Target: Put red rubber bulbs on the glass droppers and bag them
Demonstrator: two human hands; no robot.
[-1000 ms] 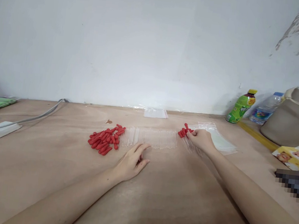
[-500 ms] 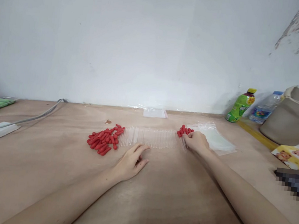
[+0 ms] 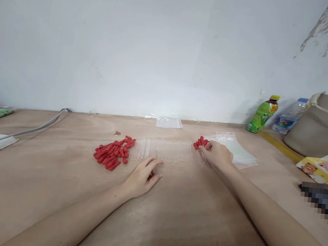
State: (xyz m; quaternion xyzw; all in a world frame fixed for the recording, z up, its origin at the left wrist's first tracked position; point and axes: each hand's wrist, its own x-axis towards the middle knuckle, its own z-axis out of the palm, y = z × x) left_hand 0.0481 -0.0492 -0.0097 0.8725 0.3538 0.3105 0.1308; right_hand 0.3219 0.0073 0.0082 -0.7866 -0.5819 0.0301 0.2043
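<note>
My left hand [image 3: 142,178] rests on the wooden table, fingers loosely curled and apart, with nothing in it. Just beyond its fingertips lies a row of clear glass dropper tubes [image 3: 163,150]. A heap of loose red rubber bulbs [image 3: 109,151] sits at the row's left end. At the right end, my right hand [image 3: 218,155] is pinched on a glass dropper among a small group of red-bulbed droppers [image 3: 200,143]. Its fingers partly hide the dropper and the group. Clear zip bags [image 3: 245,154] lie flat behind and to the right of this hand.
A white bag or sheet [image 3: 169,123] lies by the wall. On the right stand a green bottle [image 3: 262,114], a water bottle [image 3: 287,117] and a grey bucket [image 3: 320,129], near a yellow packet [image 3: 321,169] and a pixelated dark object [image 3: 322,200]. A grey cable [image 3: 45,126] crosses the left.
My right hand has shifted very slightly at the dropper group, its fingers still pinched. My left hand stays in place. The whole view has moved a little.
</note>
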